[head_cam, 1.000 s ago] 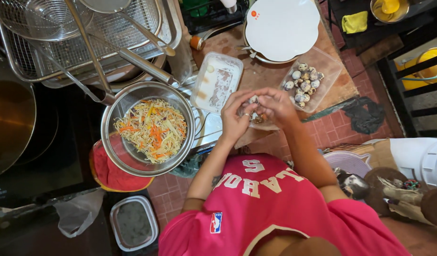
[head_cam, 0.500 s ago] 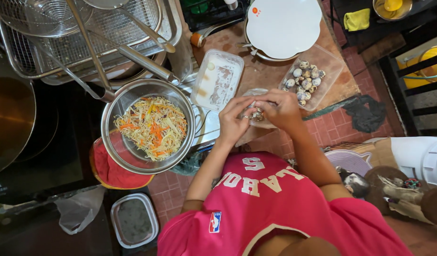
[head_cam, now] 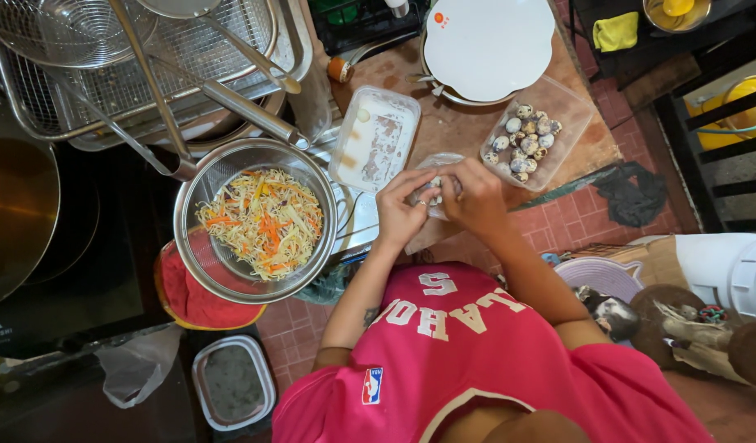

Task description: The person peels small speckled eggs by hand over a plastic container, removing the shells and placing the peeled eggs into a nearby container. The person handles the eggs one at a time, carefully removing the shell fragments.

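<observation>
My left hand [head_cam: 401, 212] and my right hand [head_cam: 474, 197] meet over a small clear bowl [head_cam: 440, 161] at the counter's front edge. Between their fingertips they pinch a small speckled quail egg [head_cam: 434, 185]. A clear plastic tub [head_cam: 568, 115] holding several speckled quail eggs [head_cam: 524, 141] stands just right of my right hand. Left of the hands lies a rectangular plastic container [head_cam: 376, 138] smeared with white residue. I wear a pink jersey.
A metal strainer [head_cam: 204, 246] full of shredded vegetables and noodles sits at the left over a red cloth [head_cam: 189, 302]. Wire racks and ladles fill the upper left. A white plate [head_cam: 486, 45] lies at the back. A small lidded tub [head_cam: 230, 382] is at the bottom left.
Both hands have shifted slightly up and left with the egg, and the fingers have turned it between them.
</observation>
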